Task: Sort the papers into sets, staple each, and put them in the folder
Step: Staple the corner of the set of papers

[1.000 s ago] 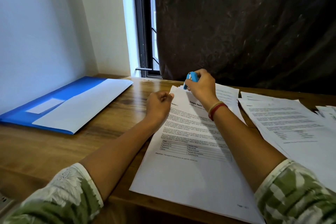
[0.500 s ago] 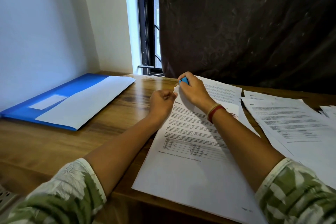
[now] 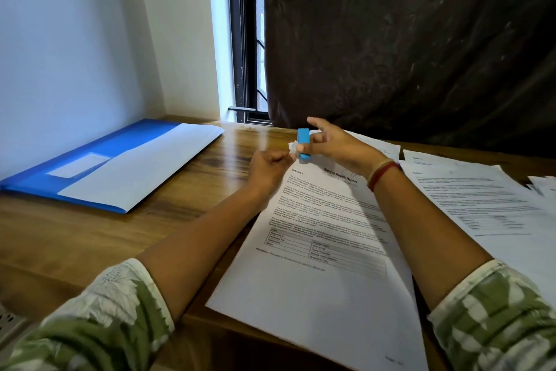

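Note:
A set of printed papers (image 3: 325, 250), headed Sample Health Report, lies on the wooden desk (image 3: 75, 244) in front of me. My left hand (image 3: 269, 169) pinches its top left corner with curled fingers. My right hand (image 3: 334, 143) holds a small blue stapler (image 3: 304, 143) upright just above that corner, between thumb and bent fingers, with the index finger stretched out. An open blue folder (image 3: 90, 157) with a white sheet (image 3: 141, 169) in it lies at the left.
More printed sheets (image 3: 481, 202) are spread over the right side of the desk, some under my right arm. A dark curtain (image 3: 406, 39) hangs behind the desk and a window (image 3: 246, 39) sits beside it. The wall is close on the left.
My right hand has lifted off the corner of the papers with the stapler, and its index finger has straightened. My left hand still pinches the same corner.

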`<state>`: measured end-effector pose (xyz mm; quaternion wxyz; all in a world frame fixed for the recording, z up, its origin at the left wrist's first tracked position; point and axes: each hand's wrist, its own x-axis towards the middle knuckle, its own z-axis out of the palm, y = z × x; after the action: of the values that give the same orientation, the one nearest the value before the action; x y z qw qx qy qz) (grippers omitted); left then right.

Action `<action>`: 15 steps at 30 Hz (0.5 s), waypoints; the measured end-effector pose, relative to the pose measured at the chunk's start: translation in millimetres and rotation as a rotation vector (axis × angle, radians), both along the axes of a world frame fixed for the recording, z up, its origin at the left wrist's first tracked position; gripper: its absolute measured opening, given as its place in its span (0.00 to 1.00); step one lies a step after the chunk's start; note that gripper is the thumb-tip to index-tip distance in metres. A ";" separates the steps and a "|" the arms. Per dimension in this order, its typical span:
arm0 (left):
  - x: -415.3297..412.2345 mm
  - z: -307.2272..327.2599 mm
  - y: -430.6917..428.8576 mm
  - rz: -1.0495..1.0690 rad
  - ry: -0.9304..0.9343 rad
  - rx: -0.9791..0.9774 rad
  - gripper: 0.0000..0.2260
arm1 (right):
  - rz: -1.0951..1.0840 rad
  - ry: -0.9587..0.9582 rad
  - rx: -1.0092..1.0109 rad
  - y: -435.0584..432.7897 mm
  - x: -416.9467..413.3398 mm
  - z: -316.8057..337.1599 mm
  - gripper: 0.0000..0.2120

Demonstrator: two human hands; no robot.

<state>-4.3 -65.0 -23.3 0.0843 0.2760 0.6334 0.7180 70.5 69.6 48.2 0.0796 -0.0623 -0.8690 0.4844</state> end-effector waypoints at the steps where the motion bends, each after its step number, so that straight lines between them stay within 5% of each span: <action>1: -0.7 -0.1 0.2 -0.004 0.005 -0.003 0.08 | -0.015 0.023 -0.033 1.5 1.5 -0.5 0.32; 5: -1.7 -0.7 -0.5 -0.018 -0.015 -0.014 0.06 | 0.003 0.110 -0.151 -3.2 2.8 -5.9 0.14; 15: 2.2 -0.3 0.0 -0.040 -0.098 0.030 0.10 | -0.029 0.143 -0.244 -10.3 -5.2 -11.8 0.14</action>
<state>-2.1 -65.0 -23.6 0.1255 0.2543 0.6119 0.7383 65.3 59.2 36.5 0.1401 -0.0492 -0.7948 0.5884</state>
